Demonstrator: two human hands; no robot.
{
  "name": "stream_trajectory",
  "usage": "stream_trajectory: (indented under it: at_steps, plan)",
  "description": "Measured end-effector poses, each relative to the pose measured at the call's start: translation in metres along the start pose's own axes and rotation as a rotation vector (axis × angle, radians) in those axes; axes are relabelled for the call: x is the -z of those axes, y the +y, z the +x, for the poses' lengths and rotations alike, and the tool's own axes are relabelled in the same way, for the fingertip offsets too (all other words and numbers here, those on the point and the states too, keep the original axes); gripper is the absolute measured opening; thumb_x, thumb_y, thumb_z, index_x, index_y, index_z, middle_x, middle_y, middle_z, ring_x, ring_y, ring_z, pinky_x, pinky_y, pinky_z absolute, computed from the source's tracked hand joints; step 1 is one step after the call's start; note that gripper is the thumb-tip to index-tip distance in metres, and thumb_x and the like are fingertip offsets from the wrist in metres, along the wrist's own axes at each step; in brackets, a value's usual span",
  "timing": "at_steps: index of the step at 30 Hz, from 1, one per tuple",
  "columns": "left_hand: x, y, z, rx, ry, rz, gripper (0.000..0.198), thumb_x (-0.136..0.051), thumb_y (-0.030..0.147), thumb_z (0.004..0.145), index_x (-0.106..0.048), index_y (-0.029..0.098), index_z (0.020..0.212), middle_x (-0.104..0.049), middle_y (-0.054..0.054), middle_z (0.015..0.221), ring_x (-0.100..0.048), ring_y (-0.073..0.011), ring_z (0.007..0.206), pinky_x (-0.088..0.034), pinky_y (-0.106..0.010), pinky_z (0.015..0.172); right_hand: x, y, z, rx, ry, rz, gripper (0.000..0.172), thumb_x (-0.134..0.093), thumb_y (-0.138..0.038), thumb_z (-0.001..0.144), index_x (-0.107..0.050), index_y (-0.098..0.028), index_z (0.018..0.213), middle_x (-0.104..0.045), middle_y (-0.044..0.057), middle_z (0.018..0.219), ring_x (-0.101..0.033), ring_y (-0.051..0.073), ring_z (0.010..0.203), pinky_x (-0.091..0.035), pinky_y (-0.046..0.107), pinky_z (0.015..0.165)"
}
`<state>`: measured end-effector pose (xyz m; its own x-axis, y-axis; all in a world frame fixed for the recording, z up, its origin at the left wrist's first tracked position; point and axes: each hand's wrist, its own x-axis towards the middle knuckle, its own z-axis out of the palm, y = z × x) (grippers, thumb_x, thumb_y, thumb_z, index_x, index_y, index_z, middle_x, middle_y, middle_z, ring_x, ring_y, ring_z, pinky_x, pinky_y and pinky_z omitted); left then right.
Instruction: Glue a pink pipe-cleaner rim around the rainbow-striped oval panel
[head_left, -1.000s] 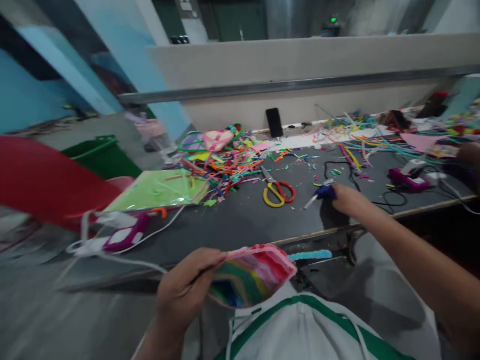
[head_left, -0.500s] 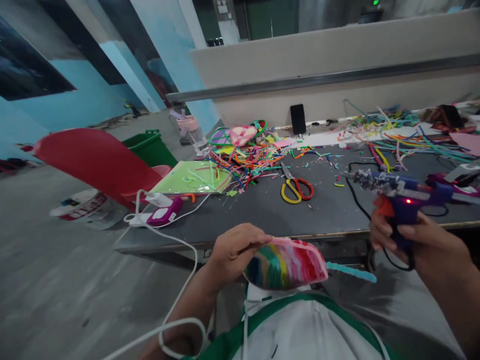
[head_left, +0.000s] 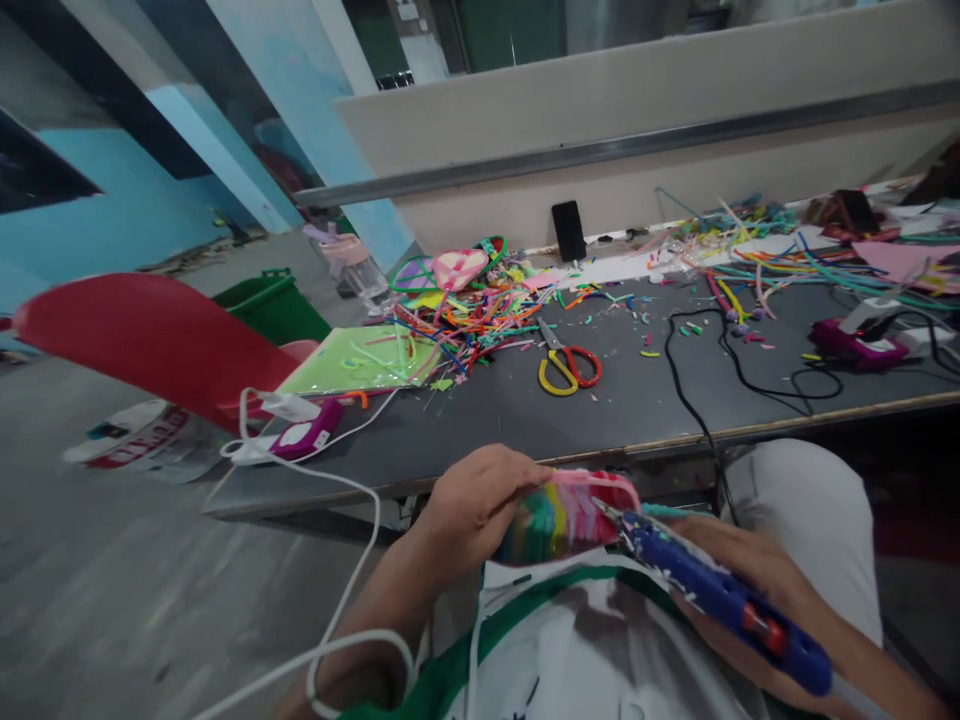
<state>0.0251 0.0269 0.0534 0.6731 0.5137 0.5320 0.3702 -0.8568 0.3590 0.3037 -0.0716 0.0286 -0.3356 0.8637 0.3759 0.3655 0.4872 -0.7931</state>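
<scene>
My left hand (head_left: 480, 505) is closed on the left end of a rainbow-striped craft piece (head_left: 566, 515) with a pink fuzzy rim, held low in front of my body. In my right hand (head_left: 750, 555) is a blue hot glue gun (head_left: 697, 580), its metal nozzle pointing left at the piece's red and pink stripes. Whether the nozzle touches the surface I cannot tell. The fingers around the grip are largely hidden behind the gun. Part of a light blue fuzzy stem shows at the piece's right end.
On the grey table (head_left: 480, 425) lie scissors (head_left: 566, 365), a pile of pipe cleaners (head_left: 480, 315), a green sheet (head_left: 352, 360) and a purple power adapter (head_left: 307, 430). A white cable (head_left: 367, 545) loops by my left arm. A black cord (head_left: 686, 390) crosses the table edge. A red chair (head_left: 150, 330) stands left.
My right hand has brought the glue gun from over the table's right side down and left to the rainbow piece. My left hand keeps its hold. The view has shifted slightly right.
</scene>
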Motion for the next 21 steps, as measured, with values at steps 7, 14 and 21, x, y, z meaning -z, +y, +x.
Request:
stream_trajectory:
  at_steps: [7, 14, 21]
  plan:
    - [-0.002, 0.009, 0.000, -0.079, 0.006, 0.017, 0.034, -0.052, 0.001, 0.083, -0.061, 0.012, 0.114, -0.067, -0.010, 0.097, -0.059, -0.0175, 0.095, -0.051, -0.031, 0.087, -0.003, 0.011, -0.009, 0.025, 0.044, -0.070, 0.016, -0.059, -0.014, 0.076, -0.056, -0.024, 0.087, -0.063, 0.005, 0.079, -0.064, 0.021, 0.074, -0.051, 0.027, 0.065]
    - [-0.007, 0.015, 0.004, -0.095, -0.032, 0.016, 0.033, -0.050, -0.001, 0.083, -0.061, 0.009, 0.112, -0.067, -0.012, 0.095, -0.060, -0.0184, 0.094, -0.052, -0.032, 0.086, -0.005, 0.014, -0.006, 0.009, -0.029, -0.141, 0.005, -0.059, -0.017, 0.080, -0.059, -0.021, 0.084, -0.062, 0.004, 0.074, -0.063, 0.019, 0.069, -0.051, 0.026, 0.062]
    - [-0.009, 0.018, 0.003, -0.094, -0.027, 0.040, 0.030, -0.052, -0.001, 0.082, -0.063, 0.009, 0.108, -0.069, -0.011, 0.093, -0.061, -0.0183, 0.092, -0.052, -0.032, 0.086, -0.006, 0.018, -0.006, -0.031, -0.030, -0.104, 0.009, -0.059, -0.028, 0.084, -0.061, -0.020, 0.079, -0.062, 0.004, 0.071, -0.059, 0.017, 0.062, -0.047, 0.025, 0.055]
